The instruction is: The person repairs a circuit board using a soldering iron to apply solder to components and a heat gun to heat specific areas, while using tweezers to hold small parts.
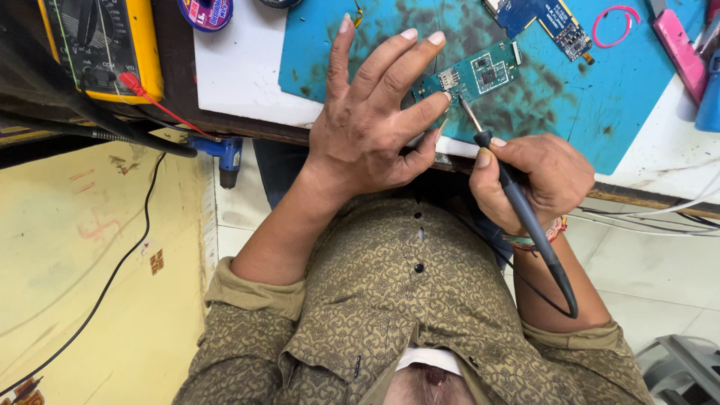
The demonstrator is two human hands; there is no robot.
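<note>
My left hand [375, 112] lies flat with fingers spread, its fingertips pressing the near end of a green circuit board [480, 75] on a stained blue work mat [585, 97]. My right hand [536, 176] grips a black soldering iron [517, 199] like a pen. Its metal tip touches the board's near edge, close to my left index finger. The iron's cable trails back past my right wrist.
A yellow multimeter [112, 45] with a red probe lead sits at the left. A blue circuit board [551, 19], a pink wire loop [615, 22] and a pink tool [679, 45] lie at the mat's far side. A grey stool [679, 367] stands on the tiled floor.
</note>
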